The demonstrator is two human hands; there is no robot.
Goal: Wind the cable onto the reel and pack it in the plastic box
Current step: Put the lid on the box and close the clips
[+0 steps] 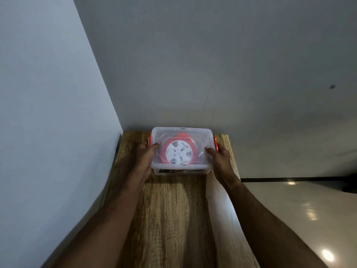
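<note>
A clear plastic box [195, 132] with its lid on stands at the far end of a wooden table [177, 209], close to the wall. Orange latches sit on its left side [149, 141] and right side [215, 144]. Through the lid I see the red cable reel [180, 137] with its white round face lying flat inside. My left hand [145, 153] grips the box's left side, thumb on the lid. My right hand [219, 156] grips the right side the same way. The cable itself is hidden.
A grey wall [193, 74] rises right behind the box and a pale wall [48, 113] runs along the table's left edge. Glossy floor [299, 209] lies beyond the table's right edge.
</note>
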